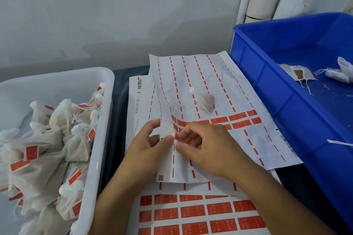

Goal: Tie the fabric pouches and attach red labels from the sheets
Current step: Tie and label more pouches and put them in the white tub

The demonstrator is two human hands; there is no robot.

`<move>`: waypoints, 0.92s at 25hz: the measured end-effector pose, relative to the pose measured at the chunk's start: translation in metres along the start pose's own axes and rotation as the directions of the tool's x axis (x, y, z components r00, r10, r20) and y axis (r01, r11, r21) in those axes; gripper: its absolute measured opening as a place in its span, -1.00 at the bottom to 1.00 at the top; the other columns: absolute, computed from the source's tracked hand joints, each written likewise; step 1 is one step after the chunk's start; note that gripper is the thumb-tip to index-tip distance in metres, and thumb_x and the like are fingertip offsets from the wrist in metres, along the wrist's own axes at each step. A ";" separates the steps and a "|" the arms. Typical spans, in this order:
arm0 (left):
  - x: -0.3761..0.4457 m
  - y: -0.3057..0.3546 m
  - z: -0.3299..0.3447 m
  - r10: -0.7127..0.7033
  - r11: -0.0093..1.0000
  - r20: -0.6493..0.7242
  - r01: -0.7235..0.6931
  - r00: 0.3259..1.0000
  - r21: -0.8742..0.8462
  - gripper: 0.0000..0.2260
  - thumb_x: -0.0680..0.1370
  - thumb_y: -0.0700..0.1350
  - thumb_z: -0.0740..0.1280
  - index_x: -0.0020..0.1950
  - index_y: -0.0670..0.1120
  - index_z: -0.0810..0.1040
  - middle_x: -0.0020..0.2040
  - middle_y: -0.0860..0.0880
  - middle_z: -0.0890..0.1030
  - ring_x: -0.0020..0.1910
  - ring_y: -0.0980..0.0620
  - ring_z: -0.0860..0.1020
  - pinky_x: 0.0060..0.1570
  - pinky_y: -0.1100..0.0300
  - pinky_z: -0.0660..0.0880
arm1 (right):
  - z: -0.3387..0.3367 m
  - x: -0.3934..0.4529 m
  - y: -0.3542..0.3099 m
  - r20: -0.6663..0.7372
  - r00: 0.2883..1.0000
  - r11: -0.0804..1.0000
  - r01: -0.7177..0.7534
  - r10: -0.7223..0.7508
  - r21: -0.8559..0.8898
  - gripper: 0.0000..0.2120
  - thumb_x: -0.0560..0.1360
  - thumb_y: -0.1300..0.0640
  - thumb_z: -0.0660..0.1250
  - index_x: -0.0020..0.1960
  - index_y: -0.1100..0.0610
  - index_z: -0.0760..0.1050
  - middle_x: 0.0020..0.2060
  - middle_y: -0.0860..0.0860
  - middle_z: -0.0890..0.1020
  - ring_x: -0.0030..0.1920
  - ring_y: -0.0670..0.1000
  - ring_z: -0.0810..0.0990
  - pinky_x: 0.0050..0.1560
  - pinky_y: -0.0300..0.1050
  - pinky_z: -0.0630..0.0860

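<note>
- We find the left hand (pixel 150 139) pinching the folded edge of the upper label sheet (pixel 202 86), thumb on top and fingers behind the paper.
- We find the right hand (pixel 206 143) closed in a pinch on one red label (pixel 176 136) at that fold, directly against the left thumb tip; the label's corner is lifted off the backing.
- The upper sheet is thin white backing paper, creased and mostly stripped, with only narrow red dashes left in columns; a few full red rectangles remain just beyond the right hand.
- A second sheet (pixel 200 213), below both wrists, carries full rows of matte red rectangles with faint lettering.
- One tied pouch (pixel 205 101) lies on the upper sheet beyond both hands: off-white mesh fabric, gathered at the neck, with brownish contents showing through.
- Left of the left hand, a white plastic tub (pixel 107 112) holds many tied pouches bearing red labels.
- Right of the right hand, a blue plastic crate (pixel 271 86) holds a few loose pouches with trailing strings.
</note>
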State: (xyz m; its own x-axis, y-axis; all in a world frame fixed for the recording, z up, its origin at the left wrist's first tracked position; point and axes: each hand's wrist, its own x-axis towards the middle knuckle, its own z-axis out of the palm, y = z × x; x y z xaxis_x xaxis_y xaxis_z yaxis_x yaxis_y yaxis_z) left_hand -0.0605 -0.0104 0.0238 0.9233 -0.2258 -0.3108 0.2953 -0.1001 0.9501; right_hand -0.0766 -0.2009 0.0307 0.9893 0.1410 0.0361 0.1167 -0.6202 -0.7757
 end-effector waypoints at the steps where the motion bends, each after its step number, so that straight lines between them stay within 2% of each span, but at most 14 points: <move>1: 0.000 0.000 0.001 0.016 1.000 0.001 -0.016 1.000 0.011 -0.72 0.63 0.01 0.38 0.21 0.38 0.47 0.06 0.03 0.74 -0.05 -0.13 0.75 -0.08 -0.10 0.69 | 0.000 0.000 -0.001 -0.011 1.000 1.000 0.004 -0.004 0.010 -0.87 0.52 -0.24 0.42 -0.03 -0.26 0.52 -0.20 -0.39 0.58 -0.01 -0.44 0.54 -0.29 -0.58 0.43; 6: 0.000 0.000 0.006 0.062 0.997 -0.015 -0.061 0.998 0.048 -0.71 0.56 0.06 0.42 0.23 0.27 0.45 0.00 -0.03 0.75 -0.08 -0.11 0.75 -0.08 -0.15 0.69 | 0.004 0.001 0.000 -0.046 0.999 0.999 -0.003 0.004 0.033 -0.87 0.50 -0.23 0.44 -0.01 -0.22 0.60 -0.27 -0.43 0.53 -0.12 -0.45 0.57 -0.28 -0.61 0.42; 9: -0.001 0.001 0.004 0.055 0.998 0.001 -0.055 0.998 0.008 -0.64 0.45 0.13 0.46 0.20 0.19 0.47 -0.01 -0.09 0.74 -0.07 -0.16 0.74 -0.02 -0.22 0.67 | 0.002 0.001 0.000 -0.063 0.998 0.999 0.010 -0.009 0.030 -0.86 0.51 -0.24 0.41 -0.04 -0.20 0.63 -0.28 -0.43 0.53 -0.06 -0.47 0.53 -0.25 -0.66 0.38; 11: -0.001 0.000 0.003 0.045 0.999 0.012 -0.045 0.999 0.015 -0.66 0.44 0.14 0.47 0.15 0.20 0.46 -0.02 -0.08 0.75 -0.08 -0.15 0.75 -0.03 -0.21 0.67 | 0.000 0.000 0.000 -0.063 0.998 1.000 0.012 -0.011 0.015 -0.90 0.54 -0.21 0.40 -0.08 -0.22 0.59 -0.29 -0.42 0.54 -0.05 -0.43 0.55 -0.27 -0.63 0.41; 15: 0.000 -0.001 0.002 0.042 0.999 0.032 -0.041 0.999 -0.014 -0.70 0.47 0.13 0.48 0.13 0.23 0.47 -0.01 -0.08 0.75 -0.08 -0.16 0.75 -0.05 -0.18 0.68 | -0.003 0.001 0.000 -0.080 0.997 1.000 -0.003 0.001 -0.025 -0.89 0.58 -0.16 0.37 -0.12 -0.24 0.52 -0.28 -0.41 0.54 -0.17 -0.31 0.60 -0.27 -0.56 0.38; 18: -0.001 0.002 0.003 0.059 0.997 0.004 -0.059 0.998 -0.056 -0.63 0.44 0.11 0.51 0.18 0.20 0.47 0.01 -0.08 0.75 -0.07 -0.17 0.74 -0.02 -0.20 0.67 | -0.008 0.002 0.001 -0.031 0.999 1.000 0.008 -0.008 0.014 -0.95 0.57 -0.18 0.38 -0.06 -0.27 0.57 -0.24 -0.44 0.56 -0.07 -0.35 0.60 -0.28 -0.57 0.43; 21: -0.002 0.003 0.006 0.049 0.993 -0.009 -0.050 0.999 -0.103 -0.56 0.41 0.09 0.53 0.22 0.09 0.47 0.02 -0.11 0.75 -0.05 -0.21 0.74 0.04 -0.24 0.64 | -0.011 0.001 0.002 0.014 0.999 0.997 0.038 -0.039 0.070 -0.84 0.54 -0.20 0.41 0.09 -0.22 0.66 -0.19 -0.48 0.57 0.02 -0.41 0.57 -0.19 -0.63 0.43; 23: -0.002 0.003 0.008 0.028 0.992 -0.006 -0.029 1.000 -0.125 -0.56 0.43 0.09 0.51 0.24 0.07 0.47 0.03 -0.12 0.75 -0.05 -0.23 0.74 0.02 -0.24 0.65 | -0.011 0.001 0.002 0.019 0.999 0.995 0.031 -0.033 0.095 -0.86 0.53 -0.19 0.43 0.07 -0.24 0.66 -0.21 -0.48 0.58 0.01 -0.42 0.58 -0.19 -0.63 0.43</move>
State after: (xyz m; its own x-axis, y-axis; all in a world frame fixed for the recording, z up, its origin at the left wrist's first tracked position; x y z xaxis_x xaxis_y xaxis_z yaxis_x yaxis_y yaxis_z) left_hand -0.0633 -0.0178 0.0271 0.9328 -0.2225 -0.2835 0.2968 0.0283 0.9545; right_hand -0.0745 -0.2107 0.0359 0.9831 0.1762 0.0496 0.1387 -0.5398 -0.8303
